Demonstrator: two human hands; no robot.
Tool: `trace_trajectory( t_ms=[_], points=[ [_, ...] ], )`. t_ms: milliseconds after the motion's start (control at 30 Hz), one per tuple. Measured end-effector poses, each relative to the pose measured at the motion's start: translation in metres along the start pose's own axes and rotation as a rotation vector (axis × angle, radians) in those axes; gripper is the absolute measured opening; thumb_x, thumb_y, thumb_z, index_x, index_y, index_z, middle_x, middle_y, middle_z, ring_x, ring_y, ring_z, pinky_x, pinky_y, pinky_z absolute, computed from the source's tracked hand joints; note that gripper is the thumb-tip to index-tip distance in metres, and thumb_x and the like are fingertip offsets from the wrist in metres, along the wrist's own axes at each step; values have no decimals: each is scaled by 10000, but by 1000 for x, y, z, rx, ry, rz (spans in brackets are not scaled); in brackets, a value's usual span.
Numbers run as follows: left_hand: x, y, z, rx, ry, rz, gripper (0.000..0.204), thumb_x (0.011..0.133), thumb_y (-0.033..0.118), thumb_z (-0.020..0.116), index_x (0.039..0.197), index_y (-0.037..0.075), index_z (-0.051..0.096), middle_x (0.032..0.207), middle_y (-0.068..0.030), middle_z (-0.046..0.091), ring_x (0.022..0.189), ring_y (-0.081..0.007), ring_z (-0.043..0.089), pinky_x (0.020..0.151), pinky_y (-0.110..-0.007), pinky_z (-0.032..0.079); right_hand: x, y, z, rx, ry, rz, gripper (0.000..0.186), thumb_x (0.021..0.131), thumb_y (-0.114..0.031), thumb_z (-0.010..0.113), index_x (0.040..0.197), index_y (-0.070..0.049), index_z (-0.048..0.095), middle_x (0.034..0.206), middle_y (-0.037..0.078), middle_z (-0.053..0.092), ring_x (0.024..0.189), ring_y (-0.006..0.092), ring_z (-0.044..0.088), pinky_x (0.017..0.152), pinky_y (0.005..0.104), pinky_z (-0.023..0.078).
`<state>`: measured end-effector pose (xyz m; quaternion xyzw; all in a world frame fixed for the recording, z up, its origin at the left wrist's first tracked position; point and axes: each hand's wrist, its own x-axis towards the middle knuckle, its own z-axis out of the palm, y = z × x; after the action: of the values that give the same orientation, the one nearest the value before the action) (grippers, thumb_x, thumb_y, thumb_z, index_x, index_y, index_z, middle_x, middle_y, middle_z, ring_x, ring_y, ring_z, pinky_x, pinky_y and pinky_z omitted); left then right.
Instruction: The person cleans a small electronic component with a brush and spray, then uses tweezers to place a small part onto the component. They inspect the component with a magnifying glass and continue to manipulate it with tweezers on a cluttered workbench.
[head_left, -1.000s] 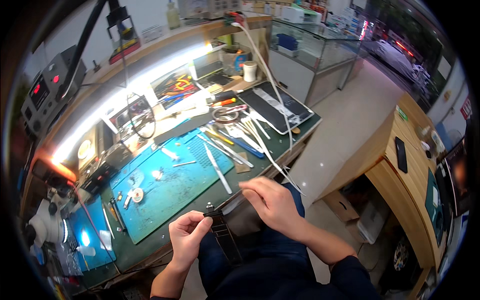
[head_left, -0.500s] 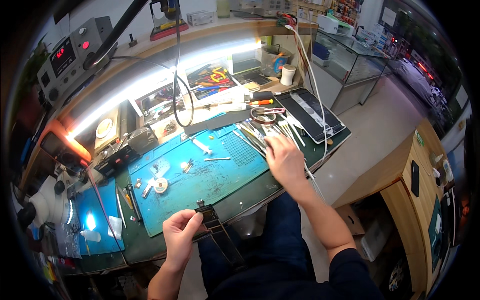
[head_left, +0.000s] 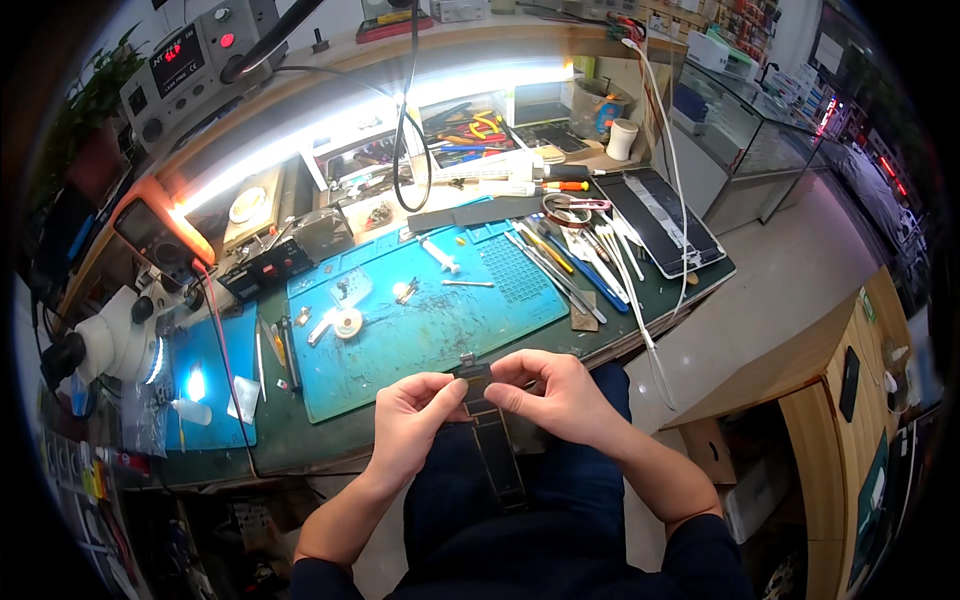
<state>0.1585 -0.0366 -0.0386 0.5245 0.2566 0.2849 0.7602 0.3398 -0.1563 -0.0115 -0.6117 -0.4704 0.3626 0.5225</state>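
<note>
A long, narrow black phone frame point(head_left: 492, 440) with thin gold-coloured lines hangs over my lap at the table's front edge. A small dark part sticks out at its top end. My left hand point(head_left: 412, 420) pinches the frame's upper left side between thumb and fingers. At the upper right side, the thumb and bent fingers of my right hand point(head_left: 550, 395) close on the edge. Whether a small thing is also between those right fingertips is hidden.
Beyond my hands lies a blue work mat point(head_left: 400, 340) with a white syringe point(head_left: 440, 255), a cotton swab point(head_left: 468, 283) and a small spool point(head_left: 347, 323). Several tweezers and pens point(head_left: 570, 265) lie to its right, beside a black tablet part point(head_left: 655, 220). An orange multimeter point(head_left: 160, 235) stands left.
My right hand has come back from the tools at the right to the phone frame. My left hand still holds the frame, now further right in view. The view has shifted.
</note>
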Motion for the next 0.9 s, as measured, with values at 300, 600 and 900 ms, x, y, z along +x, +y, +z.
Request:
trace_trajectory(
  t_ms=[300, 600, 900],
  points=[
    [-3, -6, 22, 44, -101, -17, 182, 988, 88, 708, 1108, -49, 718, 982, -78, 743, 810, -100, 696, 753, -248, 593, -13, 17, -8, 264, 42, 64, 131, 957, -112, 753, 957, 9, 702, 835, -11, 699, 735, 14, 602, 650, 184, 479],
    [-9, -3, 28, 28, -175, -54, 67, 975, 57, 715, 1016, 5, 701, 1021, -49, 723, 876, -90, 668, 774, -235, 551, -28, 8, -11, 239, 51, 56, 134, 939, -121, 760, 942, 8, 726, 841, 9, 731, 770, 40, 642, 691, 217, 508],
    [-22, -5, 12, -6, -196, -13, 120, 1001, 60, 683, 1077, -26, 715, 996, -41, 719, 903, -90, 679, 806, -251, 562, -27, 5, -2, 126, 64, -15, 74, 911, -51, 746, 895, 13, 712, 789, 11, 686, 734, 53, 599, 669, 227, 476]
  ],
)
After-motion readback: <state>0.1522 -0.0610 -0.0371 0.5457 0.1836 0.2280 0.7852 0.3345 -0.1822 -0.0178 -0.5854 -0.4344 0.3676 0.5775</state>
